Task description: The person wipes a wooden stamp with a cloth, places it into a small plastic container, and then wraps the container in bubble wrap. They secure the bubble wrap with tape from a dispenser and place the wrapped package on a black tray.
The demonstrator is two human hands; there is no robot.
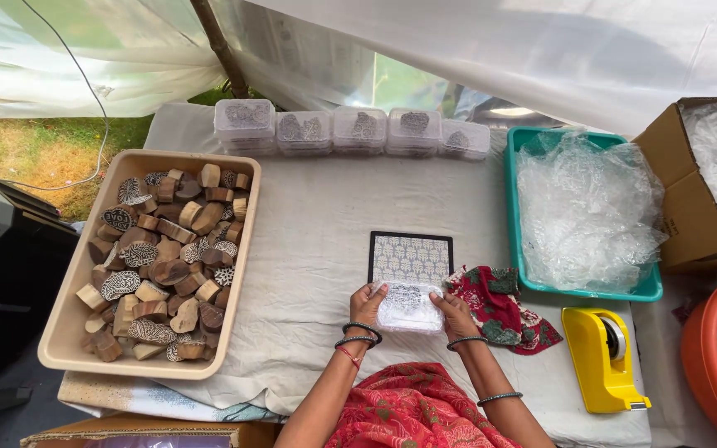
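Here, both hands grip one clear plastic box (409,307)
Left hand (367,303) and right hand (454,314) clasp its sides; five boxes (358,130) line the table edge

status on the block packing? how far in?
Done: five clear boxes with blocks sit in a row at the back. In hand: left hand and right hand hold a plastic-wrapped block above the patterned card. Left: the tray is full of wooden blocks.

Materials and finishes
Carved wooden blocks (163,257) (matt, rough grain) left; crinkled glossy plastic film (582,207) right; smooth yellow plastic tape dispenser (603,357) near.
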